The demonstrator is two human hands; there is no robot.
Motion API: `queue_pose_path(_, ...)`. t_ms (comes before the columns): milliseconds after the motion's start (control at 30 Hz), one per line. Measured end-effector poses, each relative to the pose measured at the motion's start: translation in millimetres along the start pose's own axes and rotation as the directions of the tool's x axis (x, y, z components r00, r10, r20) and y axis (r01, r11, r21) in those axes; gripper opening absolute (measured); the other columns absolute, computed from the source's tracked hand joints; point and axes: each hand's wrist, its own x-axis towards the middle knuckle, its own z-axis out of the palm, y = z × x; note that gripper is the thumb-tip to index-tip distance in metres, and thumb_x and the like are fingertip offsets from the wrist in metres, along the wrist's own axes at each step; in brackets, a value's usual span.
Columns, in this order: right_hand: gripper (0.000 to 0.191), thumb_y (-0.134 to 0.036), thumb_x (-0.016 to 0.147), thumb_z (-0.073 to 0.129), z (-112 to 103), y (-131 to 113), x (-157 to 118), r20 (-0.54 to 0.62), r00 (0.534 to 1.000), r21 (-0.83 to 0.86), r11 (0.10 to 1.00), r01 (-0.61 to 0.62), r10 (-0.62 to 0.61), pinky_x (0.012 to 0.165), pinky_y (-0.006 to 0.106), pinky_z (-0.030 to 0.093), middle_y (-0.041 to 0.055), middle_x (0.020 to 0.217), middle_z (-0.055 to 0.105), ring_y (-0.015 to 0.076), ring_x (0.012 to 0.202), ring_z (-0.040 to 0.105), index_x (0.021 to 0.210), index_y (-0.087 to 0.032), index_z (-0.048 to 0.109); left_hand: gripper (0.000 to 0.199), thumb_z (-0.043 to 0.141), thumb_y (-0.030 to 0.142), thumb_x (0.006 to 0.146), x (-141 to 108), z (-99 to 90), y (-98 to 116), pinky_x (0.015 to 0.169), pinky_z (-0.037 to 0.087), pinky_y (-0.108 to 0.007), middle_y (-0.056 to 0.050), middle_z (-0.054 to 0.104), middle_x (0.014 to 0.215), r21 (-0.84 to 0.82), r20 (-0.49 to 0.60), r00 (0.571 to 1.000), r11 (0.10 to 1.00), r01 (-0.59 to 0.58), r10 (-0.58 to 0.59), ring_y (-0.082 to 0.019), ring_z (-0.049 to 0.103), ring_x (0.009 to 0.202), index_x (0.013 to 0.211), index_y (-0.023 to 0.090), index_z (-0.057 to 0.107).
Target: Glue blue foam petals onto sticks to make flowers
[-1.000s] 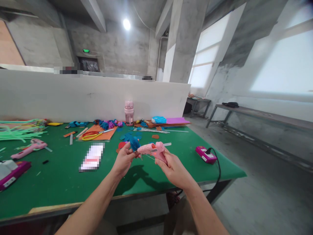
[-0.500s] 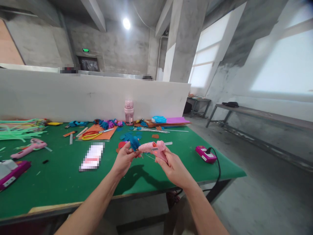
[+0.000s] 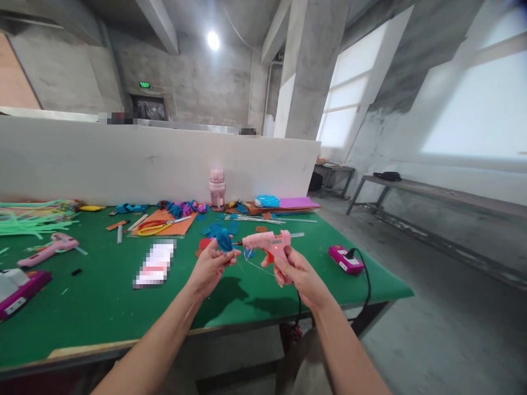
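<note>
In the head view, my left hand pinches a curled blue piece between thumb and fingertips. My right hand is wrapped round the grip of a pink glue gun, its nozzle pointing left at the blue piece; whether the two touch is too small for me to tell. Both are above the green table. Loose blue scraps lie just beyond my left hand, scissors farther out to its left, and a magenta power strip right of my right hand.
</note>
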Motion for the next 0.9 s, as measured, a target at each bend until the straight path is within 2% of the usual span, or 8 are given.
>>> queue_pose_path(200, 0.026, -0.038, 0.081, 0.054, -7.6, 11.8, 5.5, -0.003, 0.999, 0.130, 0.991, -0.038, 0.039, 0.043, 0.021, 0.031, 0.0049, 0.087, 0.061, 0.0052, 0.046, 0.039, 0.097, -0.017, 0.053, 0.047, 0.071, 0.018, 0.065, -1.0, 1.9, 1.4, 0.060, 0.045, -0.018, -0.005, 0.070, 0.074, -0.005, -0.002, 1.000, 1.000, 0.016, -0.016, -0.007, 0.059, 0.057, 0.108, 0.017, 0.053)
queue_pose_path(533, 0.025, -0.032, 0.073, 0.060, -22.7, 25.6, 13.3, -0.050, 0.997, 0.240, 0.969, -0.052, 0.065, 0.042, 0.023, 0.032, 0.0063, 0.087, 0.063, 0.0049, 0.042, 0.034, 0.093, -0.018, 0.056, 0.047, 0.073, 0.018, 0.062, -1.0, 2.0, 2.5, 0.056, 0.044, -0.016, -0.004, 0.069, 0.073, -0.061, -0.014, 0.999, 0.997, 0.039, -0.040, -0.006, 0.057, 0.055, 0.105, 0.017, 0.054)
queue_pose_path(800, 0.024, -0.027, 0.073, 0.060, -39.3, 37.2, 20.1, -0.110, 0.990, 0.291, 0.955, -0.058, 0.094, 0.043, 0.021, 0.037, 0.0056, 0.090, 0.064, 0.0046, 0.044, 0.039, 0.094, -0.017, 0.057, 0.046, 0.072, 0.016, 0.063, -2.2, 3.2, 3.8, 0.055, 0.045, -0.017, -0.003, 0.068, 0.072, -0.083, 0.001, 0.998, 0.994, 0.067, -0.067, -0.006, 0.056, 0.055, 0.106, 0.017, 0.056)
queue_pose_path(900, 0.023, -0.026, 0.068, 0.064, -53.8, 45.8, 28.7, -0.201, 0.964, 0.290, 0.951, -0.113, 0.175, 0.048, 0.022, 0.043, 0.0027, 0.076, 0.062, 0.0077, 0.051, 0.049, 0.088, -0.016, 0.056, 0.046, 0.071, 0.015, 0.066, -2.4, 3.2, 3.7, 0.055, 0.044, -0.016, -0.004, 0.068, 0.073, -0.089, 0.020, 0.997, 0.994, 0.071, -0.070, -0.006, 0.056, 0.056, 0.108, 0.017, 0.055)
